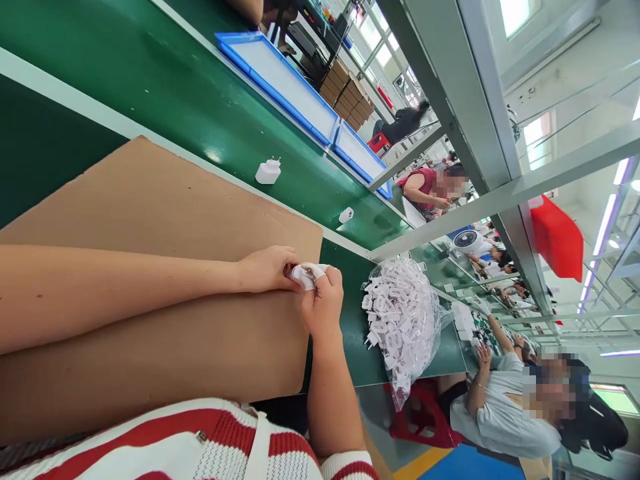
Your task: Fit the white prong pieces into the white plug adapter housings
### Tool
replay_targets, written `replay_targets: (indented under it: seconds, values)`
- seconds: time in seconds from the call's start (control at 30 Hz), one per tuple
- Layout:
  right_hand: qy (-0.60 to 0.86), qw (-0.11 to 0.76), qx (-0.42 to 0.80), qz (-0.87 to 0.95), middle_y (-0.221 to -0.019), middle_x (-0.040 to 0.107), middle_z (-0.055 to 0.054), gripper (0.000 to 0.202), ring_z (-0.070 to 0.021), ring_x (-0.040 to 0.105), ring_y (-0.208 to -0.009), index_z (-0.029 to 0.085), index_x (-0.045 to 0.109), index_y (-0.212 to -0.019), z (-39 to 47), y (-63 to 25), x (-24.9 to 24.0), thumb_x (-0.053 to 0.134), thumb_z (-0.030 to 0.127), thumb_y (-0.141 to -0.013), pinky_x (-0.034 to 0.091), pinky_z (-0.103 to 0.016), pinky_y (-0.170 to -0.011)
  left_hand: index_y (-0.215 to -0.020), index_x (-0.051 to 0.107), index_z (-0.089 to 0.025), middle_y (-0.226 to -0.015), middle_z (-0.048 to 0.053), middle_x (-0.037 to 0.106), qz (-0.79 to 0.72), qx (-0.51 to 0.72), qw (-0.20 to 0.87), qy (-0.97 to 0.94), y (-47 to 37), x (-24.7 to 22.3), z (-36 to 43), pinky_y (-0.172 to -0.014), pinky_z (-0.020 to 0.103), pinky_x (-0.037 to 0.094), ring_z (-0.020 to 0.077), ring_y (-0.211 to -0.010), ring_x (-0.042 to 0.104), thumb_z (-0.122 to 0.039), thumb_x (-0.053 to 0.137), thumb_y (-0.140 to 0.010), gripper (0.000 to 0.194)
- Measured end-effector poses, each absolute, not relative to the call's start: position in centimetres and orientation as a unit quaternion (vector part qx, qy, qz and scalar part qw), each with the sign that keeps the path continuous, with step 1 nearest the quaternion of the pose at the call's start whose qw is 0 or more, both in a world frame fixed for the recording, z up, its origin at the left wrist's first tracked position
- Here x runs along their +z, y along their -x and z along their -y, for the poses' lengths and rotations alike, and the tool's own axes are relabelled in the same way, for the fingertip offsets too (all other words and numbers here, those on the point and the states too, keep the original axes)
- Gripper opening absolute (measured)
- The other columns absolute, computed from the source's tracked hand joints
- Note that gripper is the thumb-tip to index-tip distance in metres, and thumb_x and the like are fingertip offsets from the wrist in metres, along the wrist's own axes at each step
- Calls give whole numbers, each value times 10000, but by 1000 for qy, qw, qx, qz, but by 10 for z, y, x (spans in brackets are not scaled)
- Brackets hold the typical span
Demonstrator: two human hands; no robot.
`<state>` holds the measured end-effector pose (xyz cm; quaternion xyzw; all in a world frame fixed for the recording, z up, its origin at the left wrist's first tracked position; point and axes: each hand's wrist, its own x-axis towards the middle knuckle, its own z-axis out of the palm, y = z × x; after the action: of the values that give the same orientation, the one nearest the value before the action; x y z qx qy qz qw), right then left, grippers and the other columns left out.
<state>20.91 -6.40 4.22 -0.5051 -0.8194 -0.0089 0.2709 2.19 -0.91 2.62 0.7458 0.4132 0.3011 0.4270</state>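
Observation:
My left hand [267, 269] and my right hand [324, 301] meet above the right end of a brown cardboard sheet [200, 220]. Between them is a small white plastic piece [304, 276], gripped by the fingers of both hands, which partly cover it. White coverings show on some fingers of my right hand. To the right, a clear plastic bag [403, 320] full of white charger housings lies on the dark green table [353, 347]. Beyond the cardboard, a white charger with two pins [269, 171] and another white piece [346, 215] rest on the green belt.
Blue-rimmed white trays [285, 83] line the belt's far side. A metal frame [505, 193] crosses the upper right, with a red bin [556, 237] on it. A person in a grey shirt [505, 407] works at the right, beside a red stool [425, 417].

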Motion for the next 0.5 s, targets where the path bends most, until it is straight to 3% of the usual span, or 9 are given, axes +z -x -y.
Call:
replay_targets:
  seconds: [0.5]
  values:
    - [556,170,-15,813,-903,633,-22,359,-225,618,-958,256,730,-964,54,-202,63,547,0,-791,401,-398,-1055,-626,592,-199,-800,49,563,-428,299,421,-742,-23,25,9,-605,316,388,209,-693,564,-622,748,-665,452]
